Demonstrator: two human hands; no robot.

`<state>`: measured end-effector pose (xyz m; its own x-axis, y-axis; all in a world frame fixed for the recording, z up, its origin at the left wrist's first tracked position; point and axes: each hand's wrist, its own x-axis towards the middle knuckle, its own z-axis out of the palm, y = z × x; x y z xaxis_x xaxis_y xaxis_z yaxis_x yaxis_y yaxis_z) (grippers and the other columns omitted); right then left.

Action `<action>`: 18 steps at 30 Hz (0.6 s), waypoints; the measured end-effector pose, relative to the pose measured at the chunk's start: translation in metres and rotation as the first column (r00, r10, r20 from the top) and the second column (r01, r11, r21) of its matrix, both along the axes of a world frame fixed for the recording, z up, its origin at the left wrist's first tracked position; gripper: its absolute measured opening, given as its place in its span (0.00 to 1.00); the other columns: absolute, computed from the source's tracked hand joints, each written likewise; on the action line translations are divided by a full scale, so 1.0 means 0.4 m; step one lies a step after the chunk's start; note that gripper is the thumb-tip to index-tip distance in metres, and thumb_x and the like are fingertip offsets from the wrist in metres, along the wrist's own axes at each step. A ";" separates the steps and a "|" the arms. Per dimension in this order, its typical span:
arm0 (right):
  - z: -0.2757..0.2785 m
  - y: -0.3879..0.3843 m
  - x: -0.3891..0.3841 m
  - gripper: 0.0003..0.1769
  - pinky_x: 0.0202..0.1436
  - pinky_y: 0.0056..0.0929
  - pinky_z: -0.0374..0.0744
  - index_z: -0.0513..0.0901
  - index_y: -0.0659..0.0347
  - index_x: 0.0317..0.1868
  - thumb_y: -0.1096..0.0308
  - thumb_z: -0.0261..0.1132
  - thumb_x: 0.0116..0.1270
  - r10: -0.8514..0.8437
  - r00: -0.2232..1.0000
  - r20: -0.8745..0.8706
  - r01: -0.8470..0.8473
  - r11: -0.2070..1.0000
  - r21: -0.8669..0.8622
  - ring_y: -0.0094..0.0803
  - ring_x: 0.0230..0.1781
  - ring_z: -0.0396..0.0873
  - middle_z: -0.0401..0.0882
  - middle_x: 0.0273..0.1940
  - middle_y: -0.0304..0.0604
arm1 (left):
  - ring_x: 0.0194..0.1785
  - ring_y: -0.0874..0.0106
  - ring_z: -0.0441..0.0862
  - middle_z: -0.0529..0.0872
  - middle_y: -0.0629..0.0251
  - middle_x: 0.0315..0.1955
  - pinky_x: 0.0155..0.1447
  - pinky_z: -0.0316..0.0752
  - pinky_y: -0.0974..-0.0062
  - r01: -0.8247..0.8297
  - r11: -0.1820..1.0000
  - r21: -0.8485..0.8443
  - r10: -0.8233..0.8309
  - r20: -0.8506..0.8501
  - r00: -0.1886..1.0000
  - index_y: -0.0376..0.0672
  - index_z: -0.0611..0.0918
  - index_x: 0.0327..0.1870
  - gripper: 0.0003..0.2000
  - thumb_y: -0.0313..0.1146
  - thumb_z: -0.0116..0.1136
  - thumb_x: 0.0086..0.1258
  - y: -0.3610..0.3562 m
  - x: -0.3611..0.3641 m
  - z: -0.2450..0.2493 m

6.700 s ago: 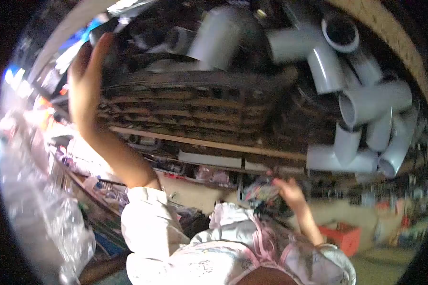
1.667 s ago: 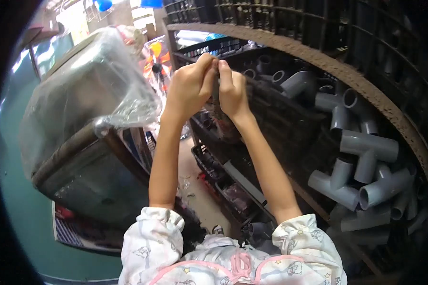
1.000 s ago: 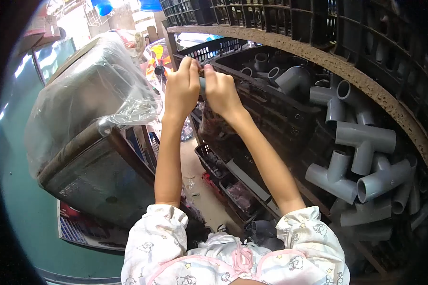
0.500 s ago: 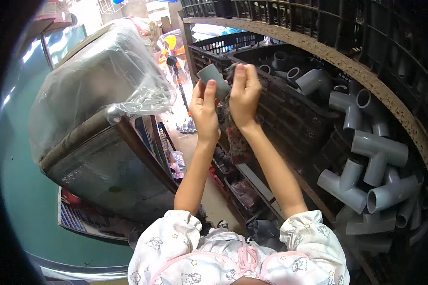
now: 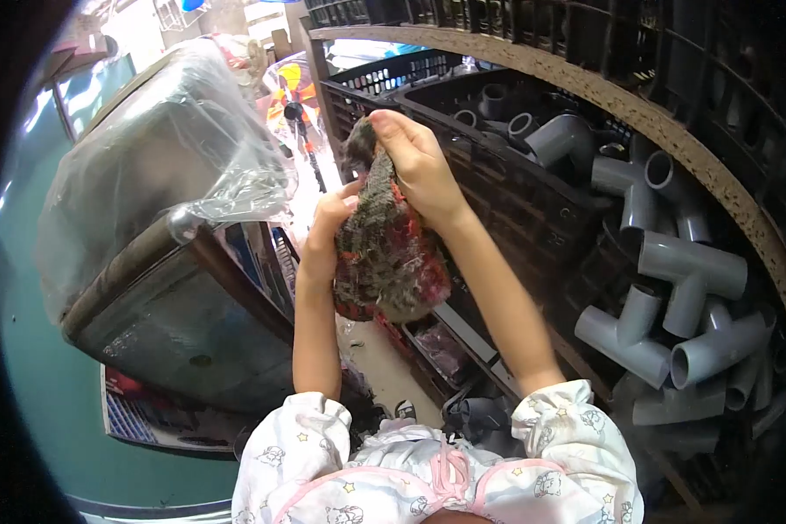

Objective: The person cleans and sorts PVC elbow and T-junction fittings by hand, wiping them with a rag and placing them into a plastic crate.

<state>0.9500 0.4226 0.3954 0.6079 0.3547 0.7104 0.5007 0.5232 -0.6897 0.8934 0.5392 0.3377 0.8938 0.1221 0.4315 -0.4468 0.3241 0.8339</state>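
Observation:
My right hand [image 5: 415, 166] is closed on the upper part of a dirty, ragged cloth [image 5: 389, 249], dark grey-green with red patches. The cloth hangs down in front of me. My left hand [image 5: 326, 218] is closed at the cloth's left edge, its fingers partly behind it. The short grey pipe fitting that this hand held a moment ago is hidden behind the cloth. Right of my hands, grey plastic pipe elbows [image 5: 561, 140] lie in a black crate [image 5: 506, 188], and several grey tees [image 5: 692, 266] are piled beside it.
A wooden shelf edge [image 5: 585, 74] curves above the crate, with black crates over it. On the left stands a dark cabinet [image 5: 175, 306] under clear plastic sheeting [image 5: 162, 148]. Low between them is a narrow floor strip [image 5: 367, 349]. A colourful pinwheel-like item [image 5: 290, 83] is ahead.
The cloth has swung into full view, with my right hand moving left and slightly down. My left hand has moved lower and left, and the grey fitting has gone out of sight.

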 end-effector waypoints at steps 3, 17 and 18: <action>-0.017 -0.017 -0.002 0.17 0.27 0.18 0.61 0.70 0.66 0.28 0.62 0.45 0.69 -0.162 0.982 -0.092 0.175 0.973 0.152 0.14 0.24 0.57 0.61 0.21 0.28 | 0.41 0.77 0.72 0.77 0.64 0.35 0.49 0.63 0.82 0.034 0.994 0.103 -0.044 0.102 0.994 0.29 0.74 0.43 0.19 0.39 0.46 0.60 -0.052 -0.026 0.047; -0.271 -0.143 -0.138 0.11 0.44 0.18 0.69 0.73 0.69 0.43 0.73 0.55 0.61 -0.107 0.986 -0.126 0.054 0.931 -0.362 0.18 0.39 0.68 0.74 0.37 0.36 | 0.22 0.84 0.69 0.72 0.71 0.21 0.26 0.65 0.87 -0.370 0.925 -0.091 0.379 0.119 0.918 0.38 0.73 0.36 0.13 0.40 0.49 0.65 -0.122 0.078 0.048; -0.281 -0.163 -0.146 0.11 0.44 0.18 0.68 0.72 0.67 0.44 0.72 0.55 0.61 -0.115 0.985 -0.128 0.055 0.916 -0.398 0.17 0.39 0.68 0.73 0.36 0.34 | 0.24 0.83 0.70 0.75 0.70 0.24 0.29 0.66 0.86 -0.363 0.931 0.035 0.354 0.147 0.924 0.36 0.75 0.38 0.15 0.40 0.52 0.63 -0.094 0.111 0.051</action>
<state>0.8914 0.3576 0.2830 0.7344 0.5285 0.4258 0.4092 0.1557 -0.8990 0.9380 0.5016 0.3581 0.7276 0.3935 0.5619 -0.6338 0.0724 0.7701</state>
